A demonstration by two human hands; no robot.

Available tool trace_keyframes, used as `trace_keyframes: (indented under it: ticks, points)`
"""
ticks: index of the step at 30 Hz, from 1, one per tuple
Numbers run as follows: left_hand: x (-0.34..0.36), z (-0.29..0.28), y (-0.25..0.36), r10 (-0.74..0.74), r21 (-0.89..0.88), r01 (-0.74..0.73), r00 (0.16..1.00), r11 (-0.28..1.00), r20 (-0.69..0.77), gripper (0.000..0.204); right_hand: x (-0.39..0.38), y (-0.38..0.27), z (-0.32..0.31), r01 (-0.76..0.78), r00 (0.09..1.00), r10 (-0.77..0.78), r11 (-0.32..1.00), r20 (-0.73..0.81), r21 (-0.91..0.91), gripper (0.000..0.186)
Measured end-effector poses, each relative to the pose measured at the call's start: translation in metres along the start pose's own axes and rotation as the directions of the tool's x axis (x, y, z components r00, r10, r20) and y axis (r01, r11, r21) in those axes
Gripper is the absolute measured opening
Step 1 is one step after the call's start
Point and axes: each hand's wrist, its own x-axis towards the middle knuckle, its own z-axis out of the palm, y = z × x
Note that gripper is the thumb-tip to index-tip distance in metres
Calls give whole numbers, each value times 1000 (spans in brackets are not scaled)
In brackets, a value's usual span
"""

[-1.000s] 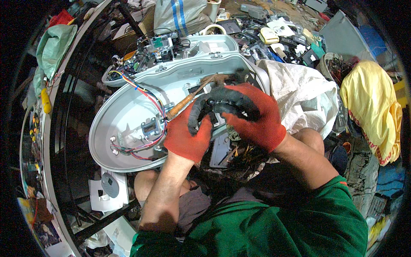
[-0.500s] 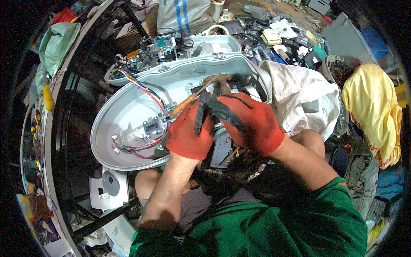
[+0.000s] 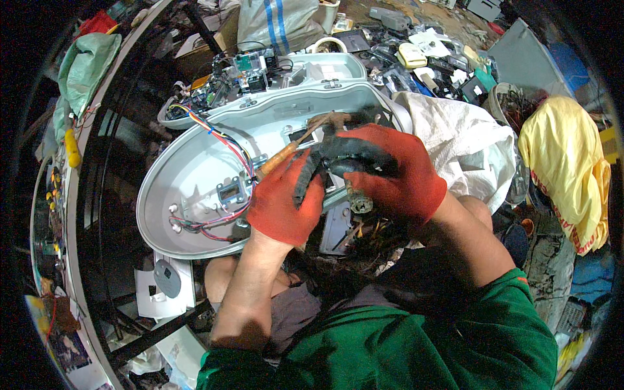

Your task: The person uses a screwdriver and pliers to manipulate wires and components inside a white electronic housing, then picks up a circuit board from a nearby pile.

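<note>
My left hand and my right hand, in red gloves with black palms, meet over the front right of a grey oval plastic casing. Both are closed around a small dark piece, mostly hidden by the fingers. A small dull metal fitting shows just below my right fingers; I cannot tell whether it is held. A tool with a wooden handle lies in the casing beside my left hand, near coloured wires and a small metal bracket.
Behind lies another grey casing with circuit parts. A heap of electronic scrap fills the back right. A white sack and yellow bag are at the right. A black metal frame runs along the left.
My right hand has pulled slightly right and its fingers have lifted from their tighter grip of half a second ago, showing the metal fitting beneath. My left hand stays nearly in place.
</note>
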Motion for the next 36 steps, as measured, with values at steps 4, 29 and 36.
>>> trace_keyframes:
  ticks: [4,29,36]
  points:
    - [3,-7,12,-71,-97,79,994,992,87,36,2,11,-4,-174,984,163,961,67,215,46]
    - [7,-9,7,-233,-269,300,938,915,256,35,6,17,2,-110,993,113,988,-22,106,34]
    - [7,-2,12,-267,-620,344,939,705,216,57,9,9,7,-85,989,80,996,-121,-40,32]
